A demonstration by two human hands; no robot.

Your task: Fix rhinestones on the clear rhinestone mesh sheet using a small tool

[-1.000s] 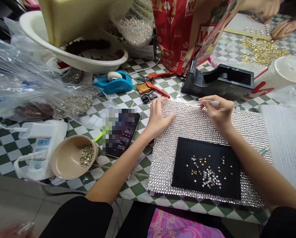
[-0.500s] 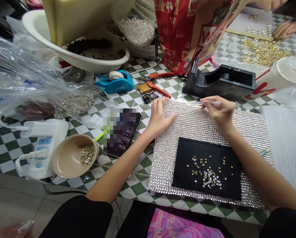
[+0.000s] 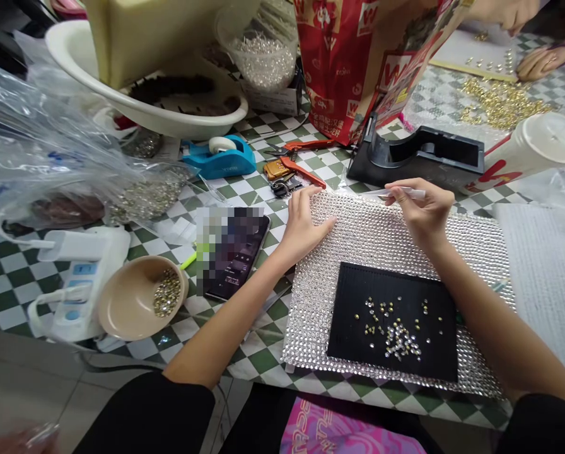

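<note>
A sheet covered in rows of silvery rhinestones (image 3: 358, 233) lies on the checkered table. My left hand (image 3: 306, 221) rests on its upper left corner, fingers apart, holding nothing. Near the sheet's top edge, my right hand (image 3: 422, 211) pinches a thin white pen-like tool (image 3: 412, 192) that points left; its tip is too small to make out. On the lower part of the sheet sits a black tray (image 3: 358, 340) bearing loose gold and clear stones (image 3: 400, 340). My right forearm passes over the sheet beside the tray.
Left of my arm are a phone (image 3: 238, 258), a beige bowl (image 3: 126, 302) of stones and a power strip (image 3: 81, 284). Behind stand a blue tape dispenser (image 3: 228, 161), orange pliers (image 3: 301, 170), a black dispenser (image 3: 415, 157) and a cup (image 3: 523, 151). Another person's hand (image 3: 545, 62) shows top right.
My right hand has moved slightly right with the tool. The sheet and black tray appear shifted a little left at their right side. My left hand has stayed in place.
</note>
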